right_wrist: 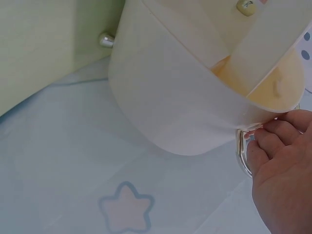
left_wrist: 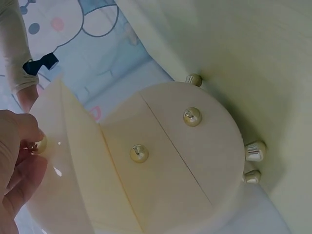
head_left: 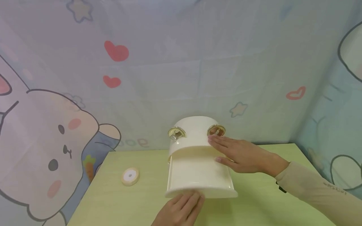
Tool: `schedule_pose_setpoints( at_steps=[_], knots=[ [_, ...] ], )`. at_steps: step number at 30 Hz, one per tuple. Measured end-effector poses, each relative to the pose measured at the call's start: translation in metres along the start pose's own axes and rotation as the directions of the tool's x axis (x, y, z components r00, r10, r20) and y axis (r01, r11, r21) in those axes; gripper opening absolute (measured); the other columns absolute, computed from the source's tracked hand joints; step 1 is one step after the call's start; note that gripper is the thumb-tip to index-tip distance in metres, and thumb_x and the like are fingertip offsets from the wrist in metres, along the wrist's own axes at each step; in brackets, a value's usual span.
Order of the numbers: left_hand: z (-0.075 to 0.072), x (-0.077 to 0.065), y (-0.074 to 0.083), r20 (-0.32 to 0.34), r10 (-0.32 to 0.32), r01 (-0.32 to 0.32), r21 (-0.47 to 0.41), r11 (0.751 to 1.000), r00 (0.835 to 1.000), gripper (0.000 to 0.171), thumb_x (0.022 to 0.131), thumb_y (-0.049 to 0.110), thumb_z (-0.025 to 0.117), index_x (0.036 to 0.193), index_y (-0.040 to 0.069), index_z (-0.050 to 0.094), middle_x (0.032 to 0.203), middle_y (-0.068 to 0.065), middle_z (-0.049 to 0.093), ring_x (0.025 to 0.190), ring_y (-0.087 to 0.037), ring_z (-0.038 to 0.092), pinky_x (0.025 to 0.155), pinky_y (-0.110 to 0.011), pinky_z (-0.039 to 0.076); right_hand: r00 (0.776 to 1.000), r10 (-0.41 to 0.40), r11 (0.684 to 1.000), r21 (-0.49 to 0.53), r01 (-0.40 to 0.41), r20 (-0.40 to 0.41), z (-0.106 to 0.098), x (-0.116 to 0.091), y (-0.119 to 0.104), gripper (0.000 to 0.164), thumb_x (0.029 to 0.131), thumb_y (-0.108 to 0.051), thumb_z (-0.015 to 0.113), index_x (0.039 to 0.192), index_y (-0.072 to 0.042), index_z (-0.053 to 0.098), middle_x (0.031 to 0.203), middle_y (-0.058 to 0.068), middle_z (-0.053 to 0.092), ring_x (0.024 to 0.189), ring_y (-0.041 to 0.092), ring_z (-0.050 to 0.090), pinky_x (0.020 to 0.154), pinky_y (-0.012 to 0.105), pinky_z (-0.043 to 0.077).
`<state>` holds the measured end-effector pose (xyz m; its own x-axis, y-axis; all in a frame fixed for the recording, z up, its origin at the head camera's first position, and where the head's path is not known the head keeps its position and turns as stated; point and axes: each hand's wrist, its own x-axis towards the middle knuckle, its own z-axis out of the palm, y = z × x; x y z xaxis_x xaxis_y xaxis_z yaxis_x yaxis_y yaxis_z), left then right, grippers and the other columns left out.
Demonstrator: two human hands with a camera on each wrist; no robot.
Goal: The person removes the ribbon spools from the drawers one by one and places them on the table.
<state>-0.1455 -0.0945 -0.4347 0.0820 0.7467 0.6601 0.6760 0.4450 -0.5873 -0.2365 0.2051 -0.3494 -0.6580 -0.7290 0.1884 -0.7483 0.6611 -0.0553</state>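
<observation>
A cream, rounded drawer box stands on the table with its top drawer pulled out toward me. My left hand is at the drawer's front; in the left wrist view its thumb and fingers pinch the gold knob. Two lower drawer fronts, each with a gold knob, sit flush in the box. My right hand rests with straight fingers on the box's top right edge, beside a gold ring-shaped fitting. A matching gold ring is on the left side.
A roll of pale ribbon lies on the green tabletop left of the box. Short gold feet hold up the box. A cartoon-printed cloth backdrop hangs close behind the table and along its right side.
</observation>
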Motion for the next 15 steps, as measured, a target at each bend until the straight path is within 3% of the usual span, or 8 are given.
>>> schedule_pose_setpoints(
  at_steps=[7, 15],
  knots=[
    [0.0008, 0.0015, 0.0014, 0.000, -0.043, 0.043, -0.015, 0.999, 0.999, 0.063, 0.114, 0.041, 0.027, 0.112, 0.002, 0.076, 0.107, -0.008, 0.076, 0.096, -0.020, 0.073, 0.081, -0.025, 0.062, 1.000, 0.018, 1.000, 0.025, -0.018, 0.002, -0.0011, 0.0015, 0.0008, 0.066, 0.111, -0.047, 0.043, 0.166, -0.012, 0.029, 0.174, 0.006, 0.029, 0.159, 0.030, 0.035, 0.121, 0.051, 0.042],
    [0.0064, 0.0024, 0.0032, -0.003, -0.021, 0.021, -0.006, 1.000, 1.000, 0.056, 0.114, 0.032, 0.029, 0.108, 0.000, 0.074, 0.102, -0.010, 0.074, 0.092, -0.021, 0.071, 0.081, -0.025, 0.062, 1.000, 0.015, 0.999, 0.034, -0.015, -0.024, 0.0028, 0.0004, 0.0001, 0.067, 0.110, -0.047, 0.047, 0.166, -0.015, 0.030, 0.173, 0.004, 0.031, 0.158, 0.027, 0.036, 0.119, 0.050, 0.044]
  ],
)
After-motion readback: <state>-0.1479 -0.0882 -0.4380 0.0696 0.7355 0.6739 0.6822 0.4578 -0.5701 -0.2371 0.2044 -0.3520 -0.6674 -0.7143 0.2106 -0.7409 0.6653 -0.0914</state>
